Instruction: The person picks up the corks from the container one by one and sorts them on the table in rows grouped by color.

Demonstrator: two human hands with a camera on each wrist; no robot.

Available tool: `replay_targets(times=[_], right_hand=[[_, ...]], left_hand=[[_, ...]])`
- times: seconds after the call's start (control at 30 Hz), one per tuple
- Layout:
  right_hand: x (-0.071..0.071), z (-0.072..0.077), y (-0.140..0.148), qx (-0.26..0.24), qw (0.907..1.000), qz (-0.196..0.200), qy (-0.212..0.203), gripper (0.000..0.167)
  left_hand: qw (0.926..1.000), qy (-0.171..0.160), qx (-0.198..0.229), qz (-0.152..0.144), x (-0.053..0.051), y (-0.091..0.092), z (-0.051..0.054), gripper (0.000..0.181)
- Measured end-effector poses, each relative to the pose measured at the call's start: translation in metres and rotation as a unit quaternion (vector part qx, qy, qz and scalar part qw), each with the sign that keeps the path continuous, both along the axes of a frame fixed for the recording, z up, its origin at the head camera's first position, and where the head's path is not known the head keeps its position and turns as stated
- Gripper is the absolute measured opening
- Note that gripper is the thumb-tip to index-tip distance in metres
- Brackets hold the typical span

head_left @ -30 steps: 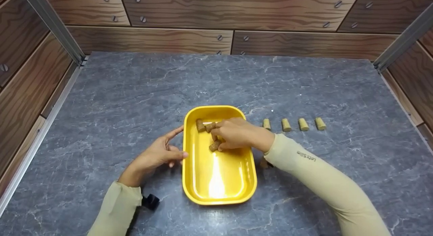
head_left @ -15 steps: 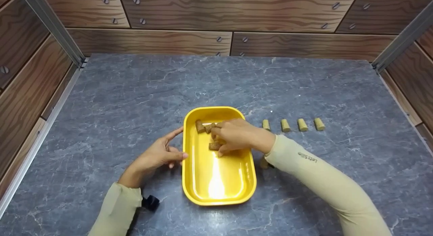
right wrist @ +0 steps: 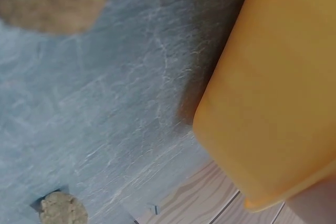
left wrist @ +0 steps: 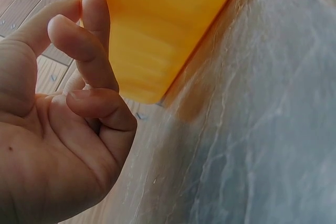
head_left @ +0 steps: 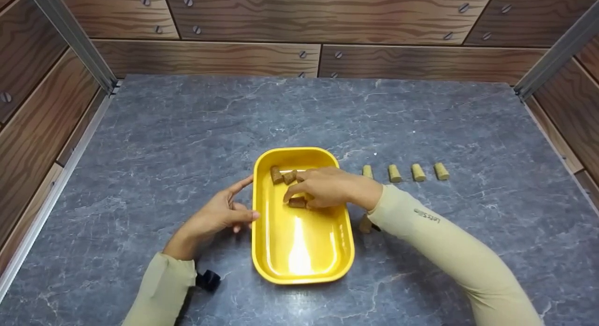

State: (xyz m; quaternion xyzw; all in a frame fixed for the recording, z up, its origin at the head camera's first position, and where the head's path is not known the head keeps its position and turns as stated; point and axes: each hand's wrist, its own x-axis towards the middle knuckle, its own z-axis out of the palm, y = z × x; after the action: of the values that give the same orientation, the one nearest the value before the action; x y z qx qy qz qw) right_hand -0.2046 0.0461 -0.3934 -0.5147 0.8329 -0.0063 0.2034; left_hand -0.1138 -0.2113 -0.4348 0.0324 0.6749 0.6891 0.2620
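A yellow tray (head_left: 299, 242) stands lengthwise before me, with brown corks (head_left: 276, 175) near its far end. My left hand (head_left: 217, 213) holds the tray's left wall, thumb at the rim and a finger against the outside; its other fingers curl loosely in the left wrist view. Reaching over the right rim, my right hand (head_left: 325, 188) pinches a brown cork (head_left: 297, 203) on the tray floor, index finger at its left end and thumb at its right. Another cork (head_left: 290, 177) lies just beyond those fingers. The hand covers part of the tray's far right side.
Several paler tapered corks (head_left: 395, 173) form a row on the grey marbled table (head_left: 210, 115), right of the tray. A tan piece (head_left: 366, 224) sits beside the right sleeve, partly hidden. Wood-patterned panels (head_left: 252, 15) enclose the table at the back and sides.
Inside the tray, the nearest cork has turned from slanted to lying crosswise. My right index finger has stretched left to its end. The left hand and tray have stayed put.
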Motion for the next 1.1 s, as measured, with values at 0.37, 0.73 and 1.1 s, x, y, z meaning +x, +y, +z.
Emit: replay_targets(times=[0.37,0.73,1.1], right_hand=[[0.000,0.001,0.004,-0.066,0.9977,-0.011,-0.004,0.022],[0.003,0.010,0.023,-0.161,0.9815,-0.055,-0.088,0.033],[0.017,0.020,0.049,-0.255,0.9394,-0.131,-0.188,0.034]], left_hand=[[0.9999,0.009,-0.001,-0.007,-0.001,0.000,-0.001,0.095],[0.9999,0.013,-0.005,-0.007,-0.001,0.000,0.001,0.095],[0.9998,0.013,-0.013,-0.010,-0.002,0.000,0.000,0.096]])
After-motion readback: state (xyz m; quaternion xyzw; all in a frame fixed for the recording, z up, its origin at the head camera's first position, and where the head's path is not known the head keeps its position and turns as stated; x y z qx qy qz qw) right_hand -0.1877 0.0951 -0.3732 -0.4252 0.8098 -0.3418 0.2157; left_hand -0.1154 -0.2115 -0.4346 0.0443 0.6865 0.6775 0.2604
